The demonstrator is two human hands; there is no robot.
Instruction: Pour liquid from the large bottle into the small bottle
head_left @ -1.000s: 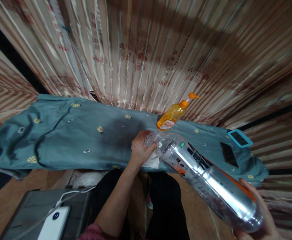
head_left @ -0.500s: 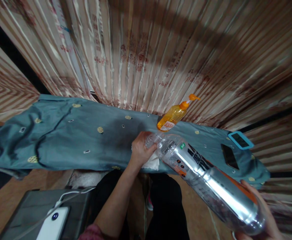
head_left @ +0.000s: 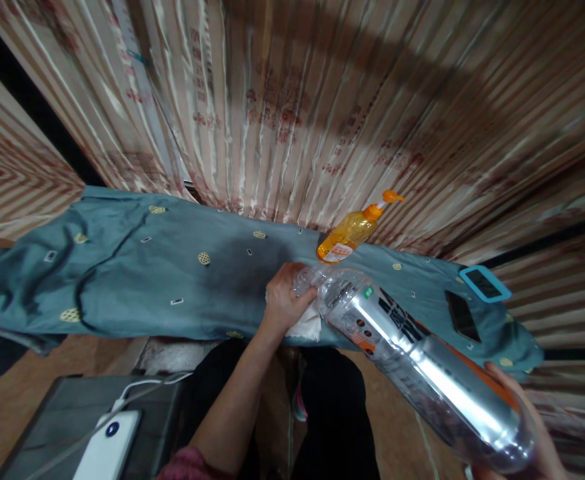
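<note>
A large clear plastic bottle (head_left: 412, 363) with an orange and black label lies tilted, its neck pointing up-left over the table. My right hand (head_left: 527, 433) cups its base at the lower right. My left hand (head_left: 285, 301) is closed round the bottle's neck and mouth, with a white cloth (head_left: 306, 325) bunched under its fingers. An orange pump bottle (head_left: 351, 231) stands just behind the neck, on the blue-grey patterned tablecloth (head_left: 147, 273).
A black phone (head_left: 462, 316) and a blue-framed device (head_left: 485, 283) lie at the table's right end. A striped curtain (head_left: 297, 100) hangs behind the table. At the lower left, a white power bank (head_left: 108, 448) with a cable rests on a grey case (head_left: 52, 427).
Hardly any change: the view has drifted slightly, and both hands keep their hold on the bottle.
</note>
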